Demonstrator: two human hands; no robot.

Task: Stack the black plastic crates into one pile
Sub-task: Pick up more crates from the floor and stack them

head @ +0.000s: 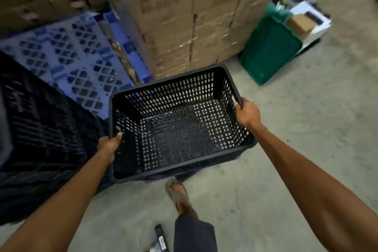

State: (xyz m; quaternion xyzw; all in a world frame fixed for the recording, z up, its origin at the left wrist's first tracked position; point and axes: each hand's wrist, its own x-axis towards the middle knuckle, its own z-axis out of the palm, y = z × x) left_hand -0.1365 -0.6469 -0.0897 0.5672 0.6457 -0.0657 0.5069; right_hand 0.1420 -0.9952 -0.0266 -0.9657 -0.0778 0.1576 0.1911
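I hold an empty black perforated plastic crate (180, 127) above the concrete floor, in the middle of the view. My left hand (109, 145) grips its left rim near the front corner. My right hand (246, 113) grips its right rim. Both arms are stretched forward. To the left stand other black crates (38, 129), large and dark; how they are stacked is unclear. The held crate hangs just right of them, slightly tilted.
Blue plastic pallets (77, 57) lean behind the black crates. A tall stack of cardboard boxes (188, 18) rises straight ahead. A green bin (270, 47) with cartons lies at the right. My sandalled foot (177, 192) is below the crate, and a dark object (160, 237) lies on the floor.
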